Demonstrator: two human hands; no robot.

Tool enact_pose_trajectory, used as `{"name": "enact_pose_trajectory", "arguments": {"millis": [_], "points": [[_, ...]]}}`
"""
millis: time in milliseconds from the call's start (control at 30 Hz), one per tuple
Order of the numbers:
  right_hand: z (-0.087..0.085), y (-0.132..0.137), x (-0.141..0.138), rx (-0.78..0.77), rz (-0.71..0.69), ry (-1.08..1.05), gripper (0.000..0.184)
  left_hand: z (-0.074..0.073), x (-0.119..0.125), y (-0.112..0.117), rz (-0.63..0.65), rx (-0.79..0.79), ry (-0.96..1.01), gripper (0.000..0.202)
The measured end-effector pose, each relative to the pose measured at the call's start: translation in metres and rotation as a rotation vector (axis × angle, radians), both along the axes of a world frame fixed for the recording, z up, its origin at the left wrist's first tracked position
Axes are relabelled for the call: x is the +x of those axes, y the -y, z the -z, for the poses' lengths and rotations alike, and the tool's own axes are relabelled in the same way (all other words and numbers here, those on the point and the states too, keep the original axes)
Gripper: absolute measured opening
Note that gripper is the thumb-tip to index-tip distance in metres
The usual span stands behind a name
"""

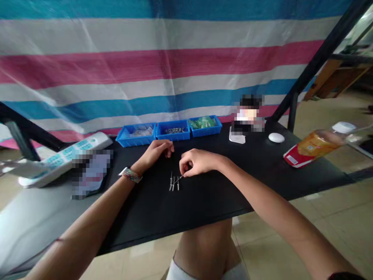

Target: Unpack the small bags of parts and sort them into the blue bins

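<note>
My right hand point(196, 162) is closed in a pinch on one end of a thin metal pin that looks like a blind rivet point(181, 177). Its other end slants down over several similar silver rivets point(171, 182), which lie close together on the black tabletop. My left hand point(159, 149) rests with curled fingers just in front of the middle blue bin point(188, 135). Whether anything is inside those fingers is hidden. That bin holds a heap of small metal pieces point(175, 130).
Beside the middle bin stand a left blue bin point(124, 143) with clear bags and a right blue bin point(204, 133) with green packets. A power strip point(100, 140) and a blurred phone point(93, 171) lie left. Rightward are a white puck point(276, 137) and a bottle point(317, 146).
</note>
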State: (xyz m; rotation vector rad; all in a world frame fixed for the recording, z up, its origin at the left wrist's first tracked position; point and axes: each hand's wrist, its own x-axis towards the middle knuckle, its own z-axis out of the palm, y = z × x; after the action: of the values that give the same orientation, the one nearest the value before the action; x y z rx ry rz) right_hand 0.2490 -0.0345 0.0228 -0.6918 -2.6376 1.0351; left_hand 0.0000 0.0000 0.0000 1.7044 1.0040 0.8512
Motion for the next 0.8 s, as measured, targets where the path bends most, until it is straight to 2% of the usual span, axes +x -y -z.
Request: {"name": "enact_pose_trajectory", "arguments": {"millis": [133,233,367,500,633,733,800], "points": [[-0.002,-0.004,0.006,-0.066,0.054,-0.017,0.008,0.000,0.001,-0.001,0.001,-0.012,0.017,0.046],[-0.002,-0.009,0.009,-0.134,0.174,-0.120,0.011,-0.004,0.000,0.000,0.052,0.003,-0.002,0.044],[0.007,-0.014,0.005,-0.177,0.365,-0.309,0.011,-0.012,0.000,0.003,0.122,0.020,-0.085,0.036],[0.019,-0.014,-0.004,-0.218,0.482,-0.365,0.012,-0.014,0.000,0.004,0.123,0.015,-0.100,0.034],[0.026,-0.012,-0.010,-0.189,0.545,-0.391,0.015,-0.010,0.000,0.001,0.113,0.049,-0.112,0.039],[0.028,-0.010,-0.013,-0.215,0.562,-0.481,0.008,-0.007,0.001,0.000,0.090,0.052,-0.123,0.047],[0.028,-0.009,-0.015,-0.200,0.594,-0.550,0.011,-0.006,0.002,0.001,0.067,0.049,-0.121,0.052]]}}
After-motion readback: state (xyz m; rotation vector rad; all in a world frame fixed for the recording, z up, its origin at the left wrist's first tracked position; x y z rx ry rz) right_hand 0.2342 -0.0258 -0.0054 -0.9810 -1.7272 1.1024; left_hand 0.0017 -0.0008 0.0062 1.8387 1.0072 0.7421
